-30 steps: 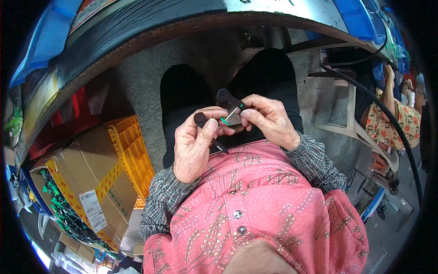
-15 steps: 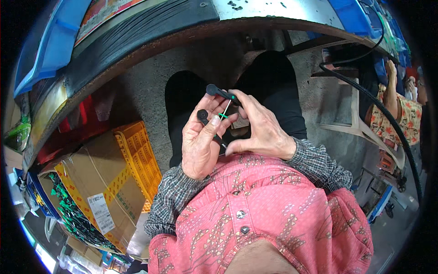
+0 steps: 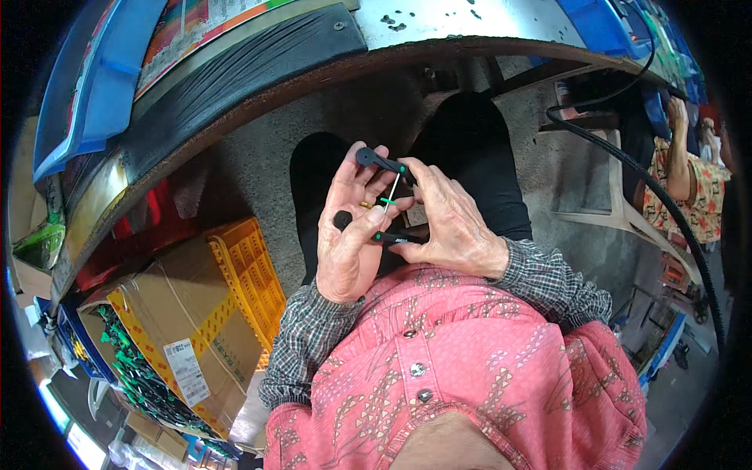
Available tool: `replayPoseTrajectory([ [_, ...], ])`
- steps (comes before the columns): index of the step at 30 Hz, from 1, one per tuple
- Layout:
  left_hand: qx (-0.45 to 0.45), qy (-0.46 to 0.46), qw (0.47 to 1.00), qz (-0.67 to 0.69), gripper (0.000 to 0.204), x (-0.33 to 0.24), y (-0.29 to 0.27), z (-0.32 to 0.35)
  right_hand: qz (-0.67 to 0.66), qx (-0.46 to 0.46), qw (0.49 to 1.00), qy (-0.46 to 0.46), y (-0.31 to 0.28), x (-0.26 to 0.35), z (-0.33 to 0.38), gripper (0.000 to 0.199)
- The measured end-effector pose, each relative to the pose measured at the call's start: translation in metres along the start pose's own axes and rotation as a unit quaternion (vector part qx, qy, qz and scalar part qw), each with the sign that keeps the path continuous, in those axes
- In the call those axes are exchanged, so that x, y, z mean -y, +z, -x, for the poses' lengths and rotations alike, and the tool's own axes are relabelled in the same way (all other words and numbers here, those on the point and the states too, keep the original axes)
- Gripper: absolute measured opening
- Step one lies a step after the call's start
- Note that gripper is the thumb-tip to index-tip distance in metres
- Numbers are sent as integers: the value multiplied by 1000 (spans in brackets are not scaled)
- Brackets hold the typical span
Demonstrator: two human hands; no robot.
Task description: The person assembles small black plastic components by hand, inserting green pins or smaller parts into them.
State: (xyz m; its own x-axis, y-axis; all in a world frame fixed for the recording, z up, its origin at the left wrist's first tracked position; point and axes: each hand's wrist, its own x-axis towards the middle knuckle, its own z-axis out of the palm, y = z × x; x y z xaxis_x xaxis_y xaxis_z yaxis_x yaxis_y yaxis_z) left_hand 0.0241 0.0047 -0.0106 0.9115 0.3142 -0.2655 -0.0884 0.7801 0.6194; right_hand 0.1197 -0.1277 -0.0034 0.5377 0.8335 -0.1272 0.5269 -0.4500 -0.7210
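Observation:
Between my hands, above my lap, is a black plastic piece with two arms (image 3: 381,161), each with a rounded end and a green dot. A thin pale rod with a small green crosspiece (image 3: 387,201) spans the gap between the arms. My left hand (image 3: 348,243) grips the piece, thumb pressed near the rod and lower arm, the other fingers behind it. My right hand (image 3: 458,227) spans the piece, forefinger at the tip of the upper arm and thumb at the lower arm's end.
At my left stands a cardboard box (image 3: 176,305) holding many black-and-green parts (image 3: 133,364), beside an orange crate (image 3: 249,274). A workbench edge (image 3: 258,90) curves ahead, with a blue tray (image 3: 102,94) on it. A black cable (image 3: 642,172) hangs at right, near a pale plastic stool (image 3: 627,219) and another person (image 3: 681,188).
My left fingers have spread and straightened somewhat behind the piece. The lower black arm has swung up toward my right thumb, which now meets its end. The view has shifted slightly.

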Motion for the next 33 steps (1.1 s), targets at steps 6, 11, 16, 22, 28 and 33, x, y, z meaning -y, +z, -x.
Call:
replayPoseTrajectory([
  [6, -8, 12, 1000, 8, 73, 1, 1, -3, 42, -15, 999, -16, 1, 4, -1, 101],
  [11, -17, 22, 1000, -9, 74, 3, 3, -6, 49, -40, 998, -17, 5, 4, -3, 103],
  [16, -10, 15, 1000, -7, 81, -3, 2, -6, 19, -35, 999, -26, 5, 1, -4, 98],
  [22, 38, 35, 998, -22, 80, -3, -8, -8, 3, -25, 999, -39, 3, -1, -4, 91],
  [28, -5, 32, 999, -11, 62, -3, -8, -7, -25, -6, 998, -52, 2, -1, -5, 89],
  [33, -33, 51, 997, -36, 52, -1, -7, -6, -24, 10, 999, -43, 4, -1, -6, 89],
])
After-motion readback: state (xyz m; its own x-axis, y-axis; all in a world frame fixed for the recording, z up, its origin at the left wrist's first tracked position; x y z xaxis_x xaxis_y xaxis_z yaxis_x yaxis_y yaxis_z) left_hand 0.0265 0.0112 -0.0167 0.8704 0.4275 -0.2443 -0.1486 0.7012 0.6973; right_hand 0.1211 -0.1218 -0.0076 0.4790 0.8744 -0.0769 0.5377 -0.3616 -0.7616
